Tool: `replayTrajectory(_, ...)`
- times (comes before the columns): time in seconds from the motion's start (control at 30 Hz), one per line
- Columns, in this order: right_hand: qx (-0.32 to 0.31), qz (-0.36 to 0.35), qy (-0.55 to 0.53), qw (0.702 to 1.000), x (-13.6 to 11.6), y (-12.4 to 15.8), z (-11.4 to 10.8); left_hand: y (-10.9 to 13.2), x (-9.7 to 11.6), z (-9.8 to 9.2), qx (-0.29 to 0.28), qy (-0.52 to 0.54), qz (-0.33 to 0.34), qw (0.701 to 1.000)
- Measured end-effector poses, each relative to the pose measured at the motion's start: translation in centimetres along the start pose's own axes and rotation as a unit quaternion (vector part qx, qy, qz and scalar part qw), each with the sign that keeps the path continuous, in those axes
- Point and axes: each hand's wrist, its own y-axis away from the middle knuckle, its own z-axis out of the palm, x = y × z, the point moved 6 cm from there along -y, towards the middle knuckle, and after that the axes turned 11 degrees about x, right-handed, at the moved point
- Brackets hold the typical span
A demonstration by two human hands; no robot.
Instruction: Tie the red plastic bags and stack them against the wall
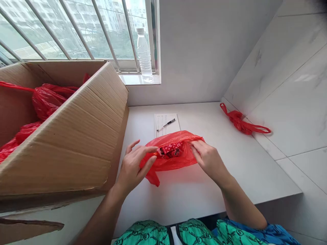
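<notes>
Head view: the scene is a white counter (245, 177) set into a corner, with a marble-patterned tiled wall (288, 95) on the right and a barred window (76, 30) at the far left, its view blurred by glare. A plastic water bottle (144, 56) stands upright on the window sill (138, 79). A large cardboard box (68, 139) fills the left side, cut off by the frame, and its tall flap hides part of the red bags (48, 100) heaped inside. A bunched red bag with long handles (240, 121) lies against the tiled wall on the right. Near the far edge of the counter is a printed sheet of paper (160, 125), with a black pen (166, 125) lying across it. Just nearer, overlapping the sheet, a red plastic bag (173, 161) sits between the hands. A red patterned packet (170, 150) shows at its mouth, mostly hidden, its print too small to read. The right hand (208, 160) pinches the bag's rim between thumb and fingers. The left hand (135, 166) is half open, its fingers over the bag's left side beside the packet, but whether they grip the packet or only the plastic cannot be made out.
</notes>
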Motion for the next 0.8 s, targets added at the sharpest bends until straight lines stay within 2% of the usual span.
replayTrajectory(0.07,0.007,-0.003,0.077,0.997,0.7,0.5,-0.9,1.3,0.9,-0.3,-0.034,0.000,0.051,0.998)
replayTrajectory(0.17,-0.013,-0.015,0.183,0.983,1.7,1.4,-0.6,3.7,1.3,0.5,-0.106,-0.036,0.111,0.987)
replayTrajectory(0.27,-0.030,-0.041,0.241,0.969,2.0,1.9,0.6,5.3,1.1,1.6,-0.174,-0.082,0.130,0.973)
replayTrajectory(0.33,-0.019,-0.037,0.258,0.965,2.2,1.8,0.8,5.7,1.0,1.8,-0.196,-0.102,0.118,0.968)
replayTrajectory(0.43,0.044,0.004,0.251,0.967,2.9,1.4,-0.4,6.0,1.1,1.1,-0.192,-0.081,0.115,0.971)
replayTrajectory(0.57,0.108,0.031,0.224,0.968,4.0,1.3,-1.6,6.8,0.7,-0.3,-0.126,-0.053,0.145,0.980)
replayTrajectory(0.7,0.090,0.014,0.257,0.962,5.1,1.6,0.2,7.6,0.0,0.5,-0.108,-0.119,0.154,0.975)
replayTrajectory(0.8,0.060,0.012,0.254,0.965,6.1,1.7,2.2,7.5,0.7,2.0,-0.118,-0.142,0.184,0.965)
